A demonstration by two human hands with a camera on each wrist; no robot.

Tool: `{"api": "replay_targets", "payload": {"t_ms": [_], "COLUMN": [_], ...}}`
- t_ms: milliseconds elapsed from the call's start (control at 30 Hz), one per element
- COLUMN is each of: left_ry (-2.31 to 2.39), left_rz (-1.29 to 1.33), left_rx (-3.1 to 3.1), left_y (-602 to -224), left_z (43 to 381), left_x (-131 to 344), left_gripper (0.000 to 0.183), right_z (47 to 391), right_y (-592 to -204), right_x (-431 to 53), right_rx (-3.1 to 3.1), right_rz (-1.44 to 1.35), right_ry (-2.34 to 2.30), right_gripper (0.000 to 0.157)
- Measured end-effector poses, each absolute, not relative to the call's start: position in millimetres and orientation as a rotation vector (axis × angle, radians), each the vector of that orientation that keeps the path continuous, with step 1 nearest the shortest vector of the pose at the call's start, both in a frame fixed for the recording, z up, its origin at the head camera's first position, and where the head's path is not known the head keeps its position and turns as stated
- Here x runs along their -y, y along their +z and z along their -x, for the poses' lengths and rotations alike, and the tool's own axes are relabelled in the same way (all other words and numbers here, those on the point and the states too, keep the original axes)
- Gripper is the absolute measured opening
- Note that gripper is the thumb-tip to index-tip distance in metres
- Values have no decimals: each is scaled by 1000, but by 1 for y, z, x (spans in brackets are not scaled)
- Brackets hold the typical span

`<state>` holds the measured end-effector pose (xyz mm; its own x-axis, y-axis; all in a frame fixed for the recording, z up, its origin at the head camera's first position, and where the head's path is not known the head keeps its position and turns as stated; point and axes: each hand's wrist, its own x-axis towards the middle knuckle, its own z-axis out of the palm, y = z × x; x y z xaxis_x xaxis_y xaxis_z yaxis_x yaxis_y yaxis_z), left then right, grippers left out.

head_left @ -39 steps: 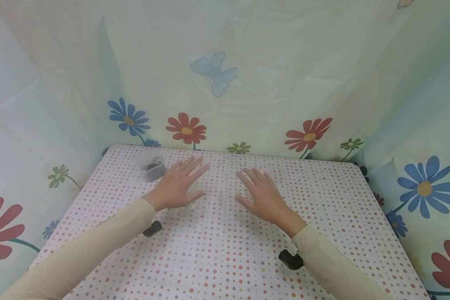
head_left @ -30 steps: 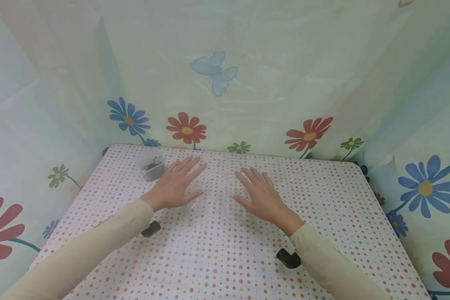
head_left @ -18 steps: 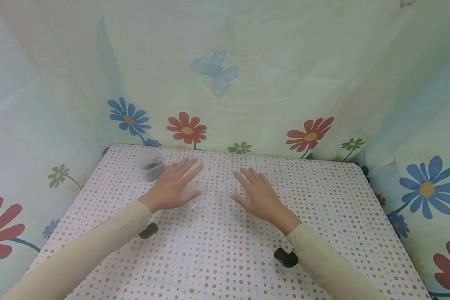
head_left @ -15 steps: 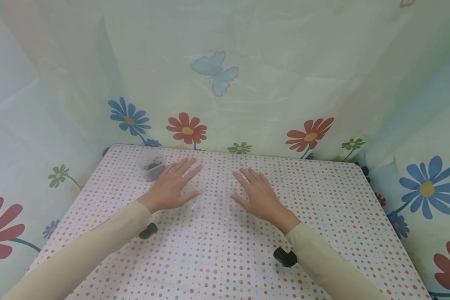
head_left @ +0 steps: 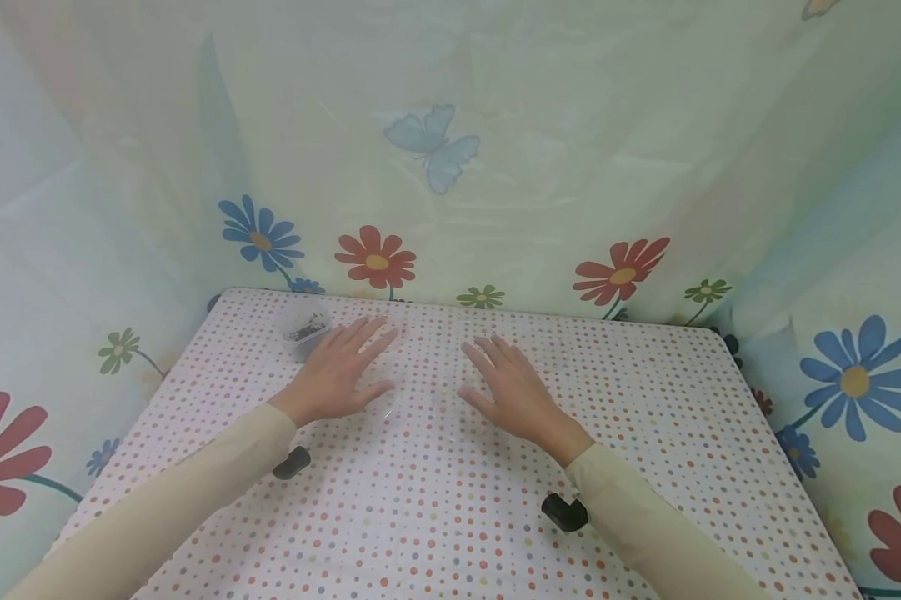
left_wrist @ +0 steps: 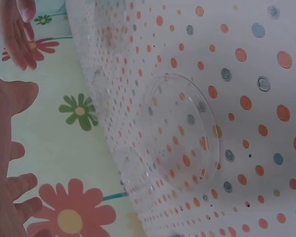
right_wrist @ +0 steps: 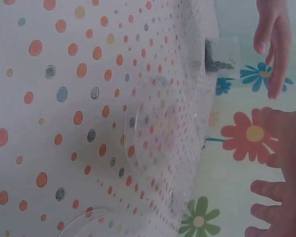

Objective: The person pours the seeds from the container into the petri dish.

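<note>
My left hand hovers over the left-middle of the dotted table with its fingers spread and straight. My right hand is held level with it on the right, fingers extended too. Neither grips anything. Below the hands lie shallow, clear round dishes, hard to see from the head. One clear dish is plain in the left wrist view. The right wrist view has a clear dish at its middle and another clear dish at its bottom edge. A clear tub with dark grainy contents stands just beyond my left hand.
The table wears a white dotted cover. A floral curtain hangs behind it and at both sides. Black curved pieces sit at the wrists. Fainter clear dishes lie toward the table's far edge.
Both hands have drifted slightly to the left, fingers still spread. My left hand now overlaps more of the tub. The tub has stayed in place.
</note>
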<state>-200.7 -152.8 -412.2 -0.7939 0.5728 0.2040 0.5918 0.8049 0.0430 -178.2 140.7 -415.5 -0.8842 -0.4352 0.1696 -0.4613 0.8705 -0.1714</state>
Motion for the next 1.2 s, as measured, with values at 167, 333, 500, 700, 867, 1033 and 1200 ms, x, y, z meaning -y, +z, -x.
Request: {"api": "replay_targets", "payload": {"t_ms": [167, 333, 500, 700, 867, 1033, 1200], "left_ry": [-164, -155, -161, -179, -170, -177, -175], "left_rz": [900, 870, 843, 836, 799, 779, 762], "left_rx": [2819, 2850, 2861, 2844, 2869, 2865, 2848], "left_y": [-412, -413, -414, -414, -413, -414, -416], "left_z": [200, 199, 199, 199, 198, 198, 198], "left_x": [156, 160, 163, 167, 170, 173, 179], "left_gripper": [75, 75, 74, 75, 75, 76, 75], "right_z": [179, 180, 181, 183, 184, 186, 187], "right_y": [-416, -415, -415, -416, -418, -418, -417], "right_x": [-138, -135, -132, -128, -124, -120, -115], "right_rx": [2909, 2924, 2920, 2896, 2902, 2906, 2907], "right_rz": [-706, -708, -727, -736, -734, -740, -749], "right_ry": [318, 319, 327, 337, 311, 300, 314], "right_gripper": [66, 66, 65, 64, 64, 64, 65]}}
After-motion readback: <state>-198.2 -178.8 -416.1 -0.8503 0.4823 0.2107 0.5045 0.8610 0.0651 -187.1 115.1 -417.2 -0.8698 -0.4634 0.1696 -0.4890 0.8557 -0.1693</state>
